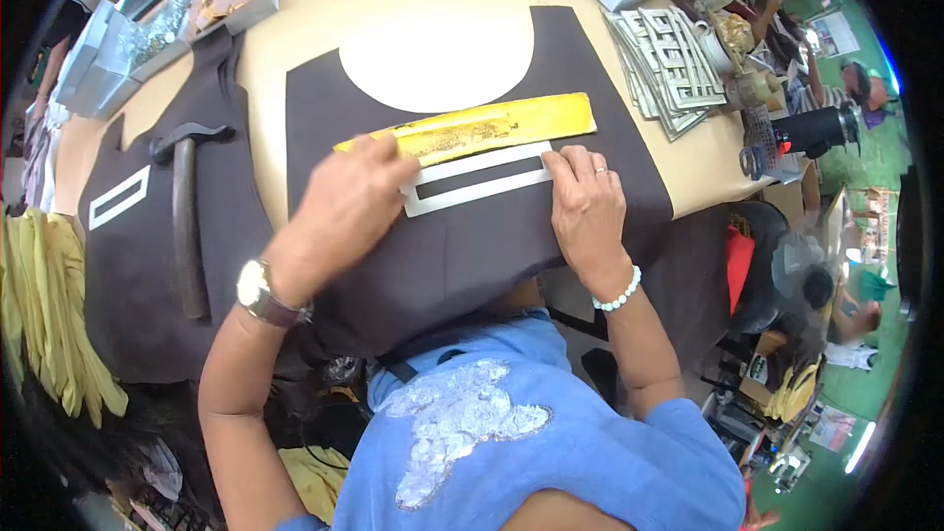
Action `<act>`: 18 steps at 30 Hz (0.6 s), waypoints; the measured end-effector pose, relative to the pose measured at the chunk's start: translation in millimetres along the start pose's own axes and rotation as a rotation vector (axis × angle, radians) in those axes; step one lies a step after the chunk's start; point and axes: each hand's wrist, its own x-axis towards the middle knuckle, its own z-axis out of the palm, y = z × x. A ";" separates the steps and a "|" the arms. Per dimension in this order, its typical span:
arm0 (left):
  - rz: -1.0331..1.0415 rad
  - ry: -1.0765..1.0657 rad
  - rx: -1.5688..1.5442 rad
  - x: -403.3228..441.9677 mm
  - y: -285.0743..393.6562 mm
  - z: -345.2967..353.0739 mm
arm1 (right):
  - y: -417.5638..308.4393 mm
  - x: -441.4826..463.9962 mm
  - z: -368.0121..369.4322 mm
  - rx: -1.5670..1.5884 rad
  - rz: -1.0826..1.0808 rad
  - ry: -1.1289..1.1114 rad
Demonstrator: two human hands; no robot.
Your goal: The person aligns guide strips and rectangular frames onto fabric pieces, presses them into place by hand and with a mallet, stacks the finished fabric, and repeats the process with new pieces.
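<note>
A white rectangular frame with a long slot [482, 195] lies on a dark fabric piece [442, 256] with a curved neckline. My left hand [359, 192], wearing a watch, is closed at the frame's left end; what its fingertips pinch is hidden. At the other end, my right hand [588, 202] has its thumb and fingers on the frame's upper right corner. Just above the frame is a yellow strip [551, 118] with worn brown marks, its left end passing behind my left hand.
A hammer [185, 226] and a second white frame [119, 199] rest on dark fabric at the left. Stacked white cut-out templates [678, 64] lie at the upper right. Boxes [108, 59] stand at the upper left, and yellow gloves [54, 295] hang at the left edge.
</note>
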 end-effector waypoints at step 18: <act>0.145 0.060 0.157 -40.2 7.9 18.3 | -101.2 -1.1 29.3 0.384 -0.102 -0.009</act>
